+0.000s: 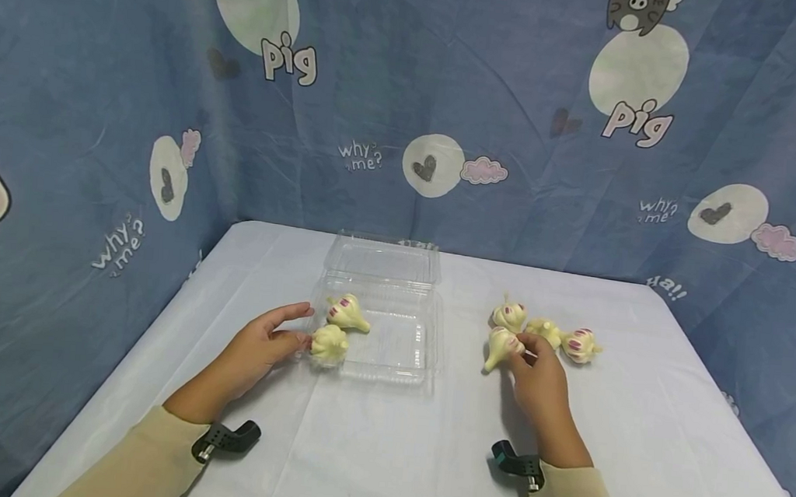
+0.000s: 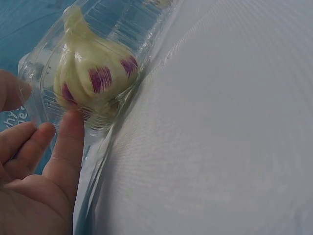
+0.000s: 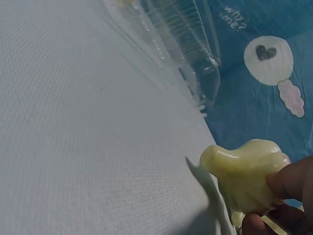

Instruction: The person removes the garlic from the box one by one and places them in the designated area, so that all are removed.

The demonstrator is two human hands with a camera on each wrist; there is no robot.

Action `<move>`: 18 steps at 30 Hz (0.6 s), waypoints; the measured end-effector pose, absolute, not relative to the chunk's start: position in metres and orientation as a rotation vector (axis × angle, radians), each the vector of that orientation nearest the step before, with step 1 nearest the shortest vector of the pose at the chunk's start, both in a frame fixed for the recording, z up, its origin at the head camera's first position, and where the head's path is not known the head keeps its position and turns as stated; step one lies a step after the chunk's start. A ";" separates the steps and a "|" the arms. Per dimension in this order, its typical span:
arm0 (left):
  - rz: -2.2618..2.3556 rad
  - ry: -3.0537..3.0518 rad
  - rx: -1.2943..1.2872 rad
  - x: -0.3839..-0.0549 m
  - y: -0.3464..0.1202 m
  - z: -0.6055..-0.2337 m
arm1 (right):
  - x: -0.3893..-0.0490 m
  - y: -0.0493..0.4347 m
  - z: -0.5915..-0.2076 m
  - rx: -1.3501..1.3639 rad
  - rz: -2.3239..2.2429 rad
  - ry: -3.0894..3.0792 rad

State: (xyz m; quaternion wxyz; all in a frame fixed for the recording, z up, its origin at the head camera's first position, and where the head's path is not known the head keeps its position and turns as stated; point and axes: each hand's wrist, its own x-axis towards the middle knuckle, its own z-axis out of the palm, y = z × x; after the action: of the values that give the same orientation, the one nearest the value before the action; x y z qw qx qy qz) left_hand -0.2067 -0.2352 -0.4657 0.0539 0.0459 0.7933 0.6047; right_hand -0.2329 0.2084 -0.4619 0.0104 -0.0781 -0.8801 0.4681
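- In the head view, we are seeing the left hand (image 1: pixel 260 351) resting at the left edge of the clear container (image 1: pixel 391 334), thumb and forefinger spread apart and gripping nothing.
- Inside the container, two garlic bulbs are lying toward the left: the far bulb (image 1: pixel 347 312) is showing purple patches, and the near bulb (image 1: pixel 329 344) is sitting just beside the thumb. The lid (image 1: pixel 384 261) is lying folded back behind them.
- The right hand (image 1: pixel 542 377) is holding the gripped bulb (image 1: pixel 501 346), its stem pointing down toward us, while three loose bulbs (image 1: pixel 544 332) are sitting close behind on the white cloth (image 1: pixel 389 451).
- Behind the table, a blue curtain (image 1: pixel 522 94) is hanging, printed with "pig" and "why me?".
- In the left wrist view, we are seeing the forefinger lying straight, its tip by the container's wall; a purple-patched bulb is showing through the plastic.
- In the right wrist view, thumb and fingers are pinching the gripped bulb narrowly, and its stem is facing the camera's side; the container is standing well apart.
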 end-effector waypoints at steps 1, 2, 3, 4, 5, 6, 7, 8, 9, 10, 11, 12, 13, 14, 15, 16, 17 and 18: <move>1.835 2.413 0.137 -0.207 -0.235 -0.466 | -0.233 0.209 -0.462 -0.244 1.464 -2.745; 1.831 2.417 0.138 -0.207 -0.235 -0.466 | -0.233 0.209 -0.462 -0.246 1.467 -2.743; 1.832 2.418 0.134 -0.207 -0.235 -0.466 | -0.233 0.209 -0.462 -0.249 1.469 -2.743; 1.829 2.422 0.136 -0.208 -0.236 -0.467 | -0.233 0.210 -0.461 -0.258 1.476 -2.742; 1.826 2.426 0.136 -0.208 -0.236 -0.467 | -0.233 0.210 -0.461 -0.261 1.476 -2.742; 1.828 2.424 0.139 -0.208 -0.235 -0.467 | -0.234 0.210 -0.461 -0.265 1.474 -2.744; 1.833 2.422 0.138 -0.207 -0.235 -0.466 | -0.234 0.210 -0.461 -0.268 1.474 -2.745; 1.837 2.419 0.141 -0.207 -0.235 -0.466 | -0.234 0.210 -0.460 -0.271 1.473 -2.746; 1.841 2.416 0.142 -0.207 -0.235 -0.466 | -0.234 0.211 -0.460 -0.275 1.474 -2.747; 1.842 2.415 0.144 -0.207 -0.235 -0.465 | -0.234 0.211 -0.460 -0.277 1.474 -2.749; 1.843 2.415 0.143 -0.206 -0.235 -0.465 | -0.234 0.211 -0.460 -0.278 1.477 -2.748; 1.845 2.412 0.146 -0.206 -0.235 -0.465 | -0.234 0.211 -0.461 -0.279 1.479 -2.749; 1.841 2.415 0.144 -0.206 -0.235 -0.465 | -0.234 0.211 -0.461 -0.281 1.482 -2.749; 1.835 2.418 0.146 -0.207 -0.236 -0.466 | -0.235 0.211 -0.462 -0.281 1.484 -2.746; 1.830 2.422 0.142 -0.207 -0.236 -0.466 | -0.235 0.212 -0.462 -0.283 1.489 -2.742; 1.825 2.423 0.140 -0.207 -0.236 -0.467 | -0.235 0.212 -0.463 -0.282 1.490 -2.738; 1.823 2.424 0.136 -0.207 -0.236 -0.467 | -0.235 0.212 -0.464 -0.283 1.493 -2.733; 1.821 2.423 0.140 -0.207 -0.236 -0.467 | -0.235 0.213 -0.465 -0.282 1.492 -2.729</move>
State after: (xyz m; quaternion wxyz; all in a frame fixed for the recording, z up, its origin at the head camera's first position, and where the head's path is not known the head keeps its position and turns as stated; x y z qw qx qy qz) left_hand -0.2071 -0.2356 -0.4672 0.0535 0.0462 0.7973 0.5994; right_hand -0.2354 0.2130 -0.4649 0.0091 -0.0903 -0.8738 0.4778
